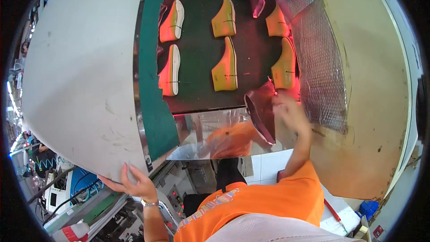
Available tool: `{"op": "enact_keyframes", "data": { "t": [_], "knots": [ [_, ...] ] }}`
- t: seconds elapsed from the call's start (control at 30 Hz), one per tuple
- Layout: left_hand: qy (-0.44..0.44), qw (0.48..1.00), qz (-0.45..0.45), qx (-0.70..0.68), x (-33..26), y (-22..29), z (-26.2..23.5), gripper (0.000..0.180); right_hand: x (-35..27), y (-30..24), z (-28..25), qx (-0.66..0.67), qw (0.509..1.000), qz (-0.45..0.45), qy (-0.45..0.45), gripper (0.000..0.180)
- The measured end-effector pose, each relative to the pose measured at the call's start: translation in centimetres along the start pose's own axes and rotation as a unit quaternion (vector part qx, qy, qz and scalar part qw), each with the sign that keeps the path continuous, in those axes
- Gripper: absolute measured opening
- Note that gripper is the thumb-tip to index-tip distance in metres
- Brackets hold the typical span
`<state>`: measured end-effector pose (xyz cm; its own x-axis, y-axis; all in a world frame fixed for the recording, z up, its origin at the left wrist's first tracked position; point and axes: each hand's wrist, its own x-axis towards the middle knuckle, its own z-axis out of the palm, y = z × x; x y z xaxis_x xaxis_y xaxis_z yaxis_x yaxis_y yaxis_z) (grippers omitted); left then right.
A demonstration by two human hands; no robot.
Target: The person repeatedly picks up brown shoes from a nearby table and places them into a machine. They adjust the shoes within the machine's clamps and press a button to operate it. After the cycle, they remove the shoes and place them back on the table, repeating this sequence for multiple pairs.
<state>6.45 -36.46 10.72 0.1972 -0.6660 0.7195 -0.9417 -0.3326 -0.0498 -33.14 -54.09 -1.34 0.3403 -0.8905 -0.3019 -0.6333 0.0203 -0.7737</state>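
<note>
1. Right hand (289, 112) is reaching up to the near edge of the dark conveyor belt (201, 58), blurred; fingers are closing around the top of a dark maroon boot upper (261, 114), though the exact finger grip is too smeared to tell.
2. Boot upper is hanging tilted over the belt's front lip, opening facing left, sitting just left of the right hand and touching it.
3. Left hand (134, 183) is resting low down, well apart from the right hand, fingers spread and curled over the bottom rim of the grey curved machine cover (76, 76); it is gripping only that edge.
4. Wristwatch (150, 203) is showing on the left wrist, just below the hand.
5. Yellow shoe lasts (226, 67) are lying on the belt beyond the right hand, in pairs; the nearest one (285, 67) is lying just above the right hand's fingers, not touching.
6. Two lasts with white soles (172, 69) are lying further left, above and well away from the left hand.
7. Green strip (154, 103) is running between the grey cover and the belt.
8. Shiny metal plate (210, 134) under the belt lip, left of the right forearm, is reflecting the orange shirt (268, 201).
9. Silver quilted lining (320, 80) is standing right of the right hand.
</note>
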Motion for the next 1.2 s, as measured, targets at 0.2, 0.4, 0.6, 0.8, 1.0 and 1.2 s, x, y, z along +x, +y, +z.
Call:
{"op": "enact_keyframes", "data": {
  "t": [0.2, 0.4, 0.6, 0.8, 1.0, 1.2],
  "knots": [
    [-0.009, 1.000, 0.005, 0.011, -0.3, -0.5, 0.5, 0.019, 32.9, 9.3, -0.7, -0.093, 0.943, -0.112, 0.298, 0.044],
    [-0.021, 0.999, 0.008, 0.042, -0.5, -0.9, 0.2, 0.018, 45.0, 13.0, -0.4, -0.068, 0.964, 0.022, 0.254, 0.069],
    [-0.037, 0.998, 0.011, 0.045, -0.8, -0.7, 0.2, 0.020, 39.3, 7.8, -2.2, -0.021, 0.922, -0.106, 0.373, 0.050],
    [-0.038, 0.999, -0.005, -0.020, -0.4, -0.1, -0.1, 0.024, 15.3, 0.2, -1.1, 0.085, 0.971, -0.066, 0.212, 0.033],
    [-0.017, 0.995, 0.001, -0.096, -0.6, -0.6, -0.8, 0.033, -3.2, -0.8, 5.8, 0.064, 0.983, 0.035, 0.170, 0.040],
    [-0.044, 0.957, -0.089, -0.274, -3.1, -0.8, -5.2, 0.030, -9.0, -8.3, 8.3, -0.085, 0.969, -0.057, 0.226, 0.037]
  ]
}}
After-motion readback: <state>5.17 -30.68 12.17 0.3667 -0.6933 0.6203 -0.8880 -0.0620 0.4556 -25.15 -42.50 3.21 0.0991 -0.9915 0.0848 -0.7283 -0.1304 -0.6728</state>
